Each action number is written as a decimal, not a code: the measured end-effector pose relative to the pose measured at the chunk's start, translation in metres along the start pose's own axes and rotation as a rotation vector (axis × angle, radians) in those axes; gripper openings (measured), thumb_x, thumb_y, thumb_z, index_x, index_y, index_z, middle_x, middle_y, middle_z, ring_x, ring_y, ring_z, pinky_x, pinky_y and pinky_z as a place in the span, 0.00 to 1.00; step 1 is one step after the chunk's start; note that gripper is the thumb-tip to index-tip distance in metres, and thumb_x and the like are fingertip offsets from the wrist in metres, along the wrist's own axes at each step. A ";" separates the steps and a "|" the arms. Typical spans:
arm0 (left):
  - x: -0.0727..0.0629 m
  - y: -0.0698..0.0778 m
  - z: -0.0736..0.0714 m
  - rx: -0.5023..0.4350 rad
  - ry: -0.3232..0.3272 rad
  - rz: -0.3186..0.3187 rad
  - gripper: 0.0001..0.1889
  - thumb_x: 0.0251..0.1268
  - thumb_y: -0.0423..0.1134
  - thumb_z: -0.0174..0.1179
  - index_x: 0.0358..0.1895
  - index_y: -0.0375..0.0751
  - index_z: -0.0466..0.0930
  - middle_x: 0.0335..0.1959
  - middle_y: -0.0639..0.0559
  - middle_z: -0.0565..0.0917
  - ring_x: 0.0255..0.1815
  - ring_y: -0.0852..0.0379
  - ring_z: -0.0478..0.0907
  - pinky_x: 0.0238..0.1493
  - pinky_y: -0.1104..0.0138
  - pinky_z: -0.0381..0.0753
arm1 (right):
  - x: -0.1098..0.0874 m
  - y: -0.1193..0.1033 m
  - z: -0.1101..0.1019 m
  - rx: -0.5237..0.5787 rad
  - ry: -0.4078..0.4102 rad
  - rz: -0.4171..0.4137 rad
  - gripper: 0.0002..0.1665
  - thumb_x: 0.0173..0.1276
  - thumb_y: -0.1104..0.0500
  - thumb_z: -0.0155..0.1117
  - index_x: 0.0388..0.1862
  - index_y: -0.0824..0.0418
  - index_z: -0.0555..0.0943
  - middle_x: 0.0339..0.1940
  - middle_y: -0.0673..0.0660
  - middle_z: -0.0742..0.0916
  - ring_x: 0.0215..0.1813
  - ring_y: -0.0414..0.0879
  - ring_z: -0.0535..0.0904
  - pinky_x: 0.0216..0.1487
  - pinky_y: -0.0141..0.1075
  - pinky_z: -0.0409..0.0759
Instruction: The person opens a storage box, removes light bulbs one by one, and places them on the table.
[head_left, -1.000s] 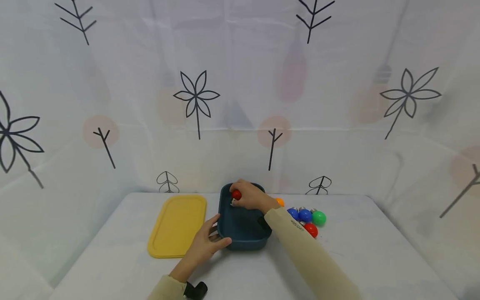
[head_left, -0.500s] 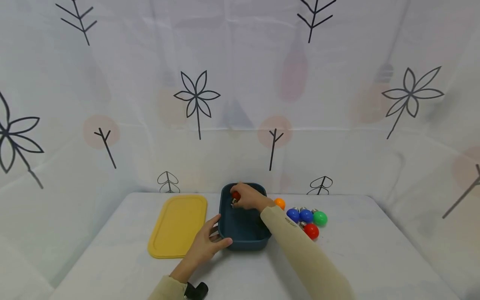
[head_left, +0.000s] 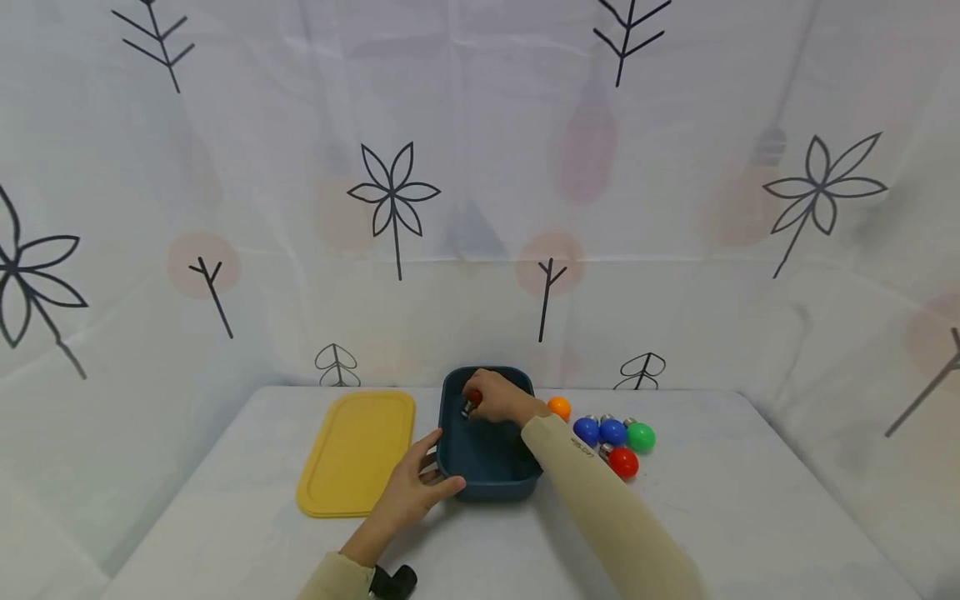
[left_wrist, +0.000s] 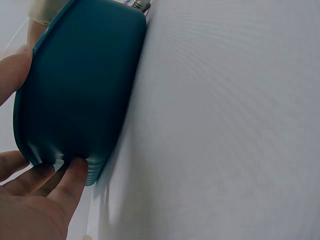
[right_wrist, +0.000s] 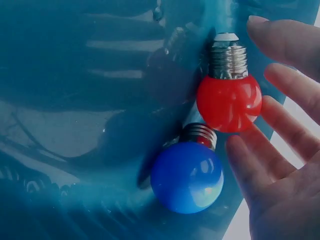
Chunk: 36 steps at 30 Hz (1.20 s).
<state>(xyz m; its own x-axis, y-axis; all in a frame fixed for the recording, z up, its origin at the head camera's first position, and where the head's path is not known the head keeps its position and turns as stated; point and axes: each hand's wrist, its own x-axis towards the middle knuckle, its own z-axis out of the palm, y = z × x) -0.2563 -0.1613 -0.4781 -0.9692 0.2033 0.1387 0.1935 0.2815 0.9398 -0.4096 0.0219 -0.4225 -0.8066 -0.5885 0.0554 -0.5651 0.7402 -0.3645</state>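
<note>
My left hand (head_left: 411, 483) holds the near left corner of a dark blue plastic box (head_left: 491, 490). In the left wrist view its thumb lies at the rim and its fingertips meet the outer wall. Inside the box, my right hand (head_left: 501, 402) is at a red light bulb (right_wrist: 229, 102) with a silver screw base. Its fingertips touch or nearly touch the bulb's round side, while the thumb (right_wrist: 290, 44) stands apart from the base. Beside the red bulb lies a blue bulb (right_wrist: 187, 177), also in the box.
A yellow tray-like panel (head_left: 356, 454) lies left of the box. On its right are an orange bulb (head_left: 558, 407), two blue bulbs (head_left: 586, 431), a green bulb (head_left: 641, 437) and another red bulb (head_left: 623, 463). A patterned cloth hangs behind the white table (head_left: 750, 517).
My right hand has sunk slightly lower into the box with the red bulb, and its fingers have come apart from around it. The left hand stays at the box's corner.
</note>
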 end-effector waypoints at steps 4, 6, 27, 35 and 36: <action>0.000 0.000 0.000 0.003 0.001 0.004 0.48 0.53 0.52 0.70 0.75 0.43 0.53 0.74 0.38 0.55 0.67 0.38 0.64 0.60 0.55 0.74 | 0.000 -0.001 0.000 0.009 -0.012 -0.003 0.23 0.58 0.60 0.72 0.54 0.60 0.81 0.54 0.54 0.78 0.51 0.48 0.74 0.55 0.41 0.79; 0.000 0.000 0.000 0.000 0.000 0.005 0.48 0.53 0.52 0.70 0.75 0.43 0.53 0.74 0.38 0.55 0.67 0.38 0.64 0.60 0.55 0.74 | 0.000 -0.001 0.001 -0.014 -0.018 -0.002 0.23 0.58 0.60 0.73 0.53 0.58 0.81 0.55 0.53 0.77 0.52 0.47 0.73 0.55 0.39 0.79; 0.000 0.000 0.000 -0.003 0.006 0.008 0.48 0.53 0.52 0.70 0.74 0.42 0.53 0.73 0.37 0.55 0.67 0.37 0.64 0.60 0.54 0.74 | -0.003 -0.004 -0.001 -0.048 -0.074 0.007 0.19 0.58 0.64 0.72 0.49 0.52 0.82 0.47 0.52 0.80 0.44 0.45 0.74 0.50 0.38 0.81; 0.000 0.002 0.000 -0.020 0.000 0.001 0.48 0.54 0.50 0.70 0.75 0.43 0.53 0.74 0.37 0.55 0.67 0.38 0.65 0.60 0.54 0.74 | -0.005 -0.003 0.002 -0.048 -0.067 0.026 0.18 0.60 0.64 0.70 0.48 0.51 0.82 0.47 0.51 0.79 0.43 0.45 0.74 0.50 0.38 0.80; -0.001 0.002 0.000 -0.023 0.000 0.002 0.48 0.54 0.50 0.70 0.75 0.43 0.53 0.74 0.37 0.55 0.67 0.37 0.65 0.60 0.54 0.74 | -0.005 -0.003 0.003 -0.049 -0.066 0.022 0.17 0.60 0.63 0.70 0.48 0.51 0.82 0.47 0.51 0.79 0.43 0.45 0.74 0.50 0.39 0.80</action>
<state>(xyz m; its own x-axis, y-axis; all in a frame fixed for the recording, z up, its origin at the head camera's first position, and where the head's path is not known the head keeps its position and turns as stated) -0.2555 -0.1613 -0.4763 -0.9688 0.2042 0.1404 0.1919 0.2595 0.9465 -0.4036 0.0218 -0.4240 -0.8066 -0.5909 -0.0146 -0.5563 0.7672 -0.3191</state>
